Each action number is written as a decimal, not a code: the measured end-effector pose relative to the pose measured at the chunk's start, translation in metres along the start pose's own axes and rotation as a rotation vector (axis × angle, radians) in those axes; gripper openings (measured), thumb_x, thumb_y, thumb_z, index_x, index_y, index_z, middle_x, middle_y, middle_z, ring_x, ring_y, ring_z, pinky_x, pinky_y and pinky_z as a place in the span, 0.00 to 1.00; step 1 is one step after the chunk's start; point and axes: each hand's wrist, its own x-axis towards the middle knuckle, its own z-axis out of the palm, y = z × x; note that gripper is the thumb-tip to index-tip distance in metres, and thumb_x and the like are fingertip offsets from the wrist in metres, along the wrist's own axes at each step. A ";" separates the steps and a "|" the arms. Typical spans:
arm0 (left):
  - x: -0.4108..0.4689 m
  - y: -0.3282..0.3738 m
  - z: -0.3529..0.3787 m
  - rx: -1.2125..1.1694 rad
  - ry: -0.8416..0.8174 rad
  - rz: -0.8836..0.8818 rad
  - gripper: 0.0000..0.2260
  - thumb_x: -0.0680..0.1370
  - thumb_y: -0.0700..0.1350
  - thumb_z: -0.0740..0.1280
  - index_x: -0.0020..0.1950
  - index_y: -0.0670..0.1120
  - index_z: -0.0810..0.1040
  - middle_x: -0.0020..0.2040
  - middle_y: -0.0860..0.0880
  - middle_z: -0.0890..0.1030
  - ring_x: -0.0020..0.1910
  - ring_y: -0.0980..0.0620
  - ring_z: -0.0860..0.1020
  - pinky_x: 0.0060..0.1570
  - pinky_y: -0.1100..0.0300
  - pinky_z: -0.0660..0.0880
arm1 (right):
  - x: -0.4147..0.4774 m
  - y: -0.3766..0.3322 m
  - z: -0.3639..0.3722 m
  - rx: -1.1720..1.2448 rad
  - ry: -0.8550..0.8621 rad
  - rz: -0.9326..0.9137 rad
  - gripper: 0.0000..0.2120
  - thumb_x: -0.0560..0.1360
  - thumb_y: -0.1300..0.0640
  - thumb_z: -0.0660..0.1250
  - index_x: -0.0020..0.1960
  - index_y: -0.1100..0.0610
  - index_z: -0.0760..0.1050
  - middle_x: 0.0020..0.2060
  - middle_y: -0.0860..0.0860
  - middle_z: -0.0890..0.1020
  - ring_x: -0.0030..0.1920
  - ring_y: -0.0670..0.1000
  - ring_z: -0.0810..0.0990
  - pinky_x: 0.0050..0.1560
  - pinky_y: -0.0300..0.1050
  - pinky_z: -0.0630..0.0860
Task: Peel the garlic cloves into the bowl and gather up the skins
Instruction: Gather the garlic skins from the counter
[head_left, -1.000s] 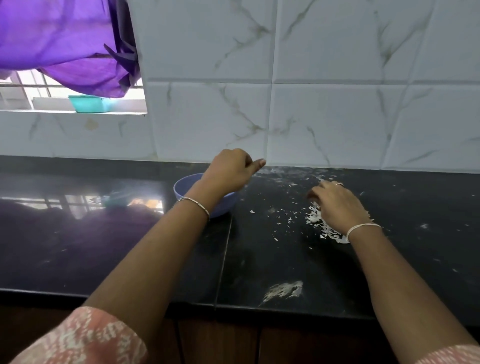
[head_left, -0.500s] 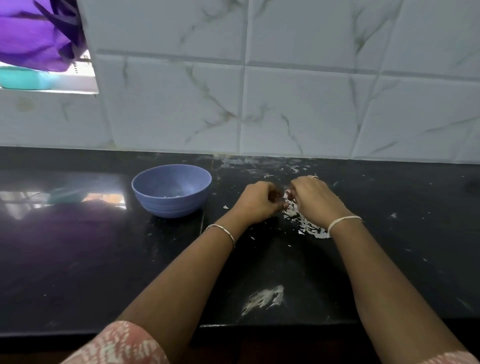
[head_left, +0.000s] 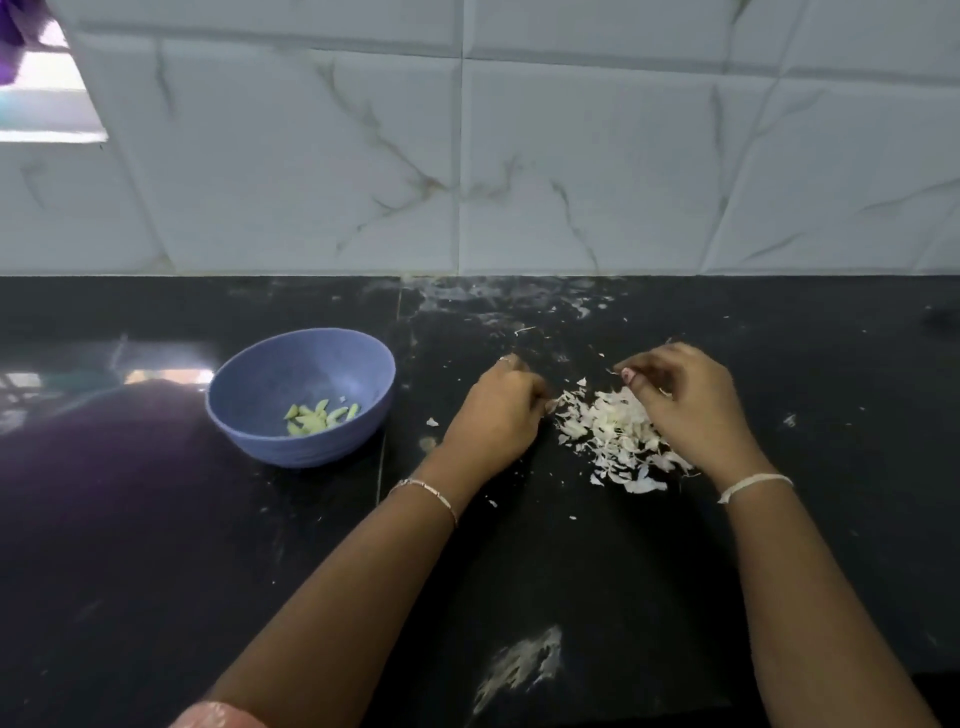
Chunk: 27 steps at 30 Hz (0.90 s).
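- A black countertop (head_left: 156, 571) is lying under the left hand (head_left: 493, 415).
- A white tile wall (head_left: 571, 156) is rising beyond it.
- A pale smear (head_left: 524, 662) is lying behind it, toward the person.
- A bright window (head_left: 47, 109) is showing far to its left.

The bowl (head_left: 291, 447) is a muted blue-violet, with pale yellow-green garlic cloves (head_left: 319, 415) inside. At three o'clock from it, the skins (head_left: 613, 431) make a white heap. The worktop (head_left: 156, 571) is glossy black, smeared with chalky white streaks. The wall tiles (head_left: 571, 156) are white with thin grey-brown veins. The bracelet (head_left: 426, 491) is silver, the wristband (head_left: 756, 486) white, and the sleeve (head_left: 223, 716) at seven o'clock has a pink-and-white pattern.
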 end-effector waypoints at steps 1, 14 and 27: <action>0.000 0.000 -0.001 -0.024 0.019 -0.028 0.05 0.77 0.44 0.70 0.51 0.46 0.84 0.52 0.50 0.75 0.52 0.54 0.73 0.54 0.63 0.70 | -0.001 0.003 -0.005 0.093 0.083 0.079 0.06 0.76 0.61 0.70 0.49 0.50 0.82 0.46 0.47 0.80 0.45 0.43 0.79 0.50 0.40 0.77; -0.005 0.037 0.016 -0.244 -0.064 -0.229 0.19 0.80 0.40 0.58 0.71 0.44 0.73 0.71 0.48 0.71 0.72 0.53 0.66 0.70 0.66 0.60 | -0.010 0.020 0.012 0.021 -0.234 0.383 0.25 0.83 0.47 0.50 0.78 0.53 0.57 0.78 0.48 0.59 0.78 0.48 0.53 0.77 0.50 0.54; -0.004 0.049 0.020 -0.518 0.075 -0.397 0.19 0.74 0.47 0.54 0.54 0.46 0.82 0.51 0.54 0.82 0.52 0.59 0.78 0.54 0.66 0.72 | -0.015 0.000 0.031 -0.087 -0.500 0.038 0.44 0.68 0.32 0.55 0.79 0.51 0.52 0.79 0.49 0.48 0.79 0.50 0.45 0.75 0.44 0.54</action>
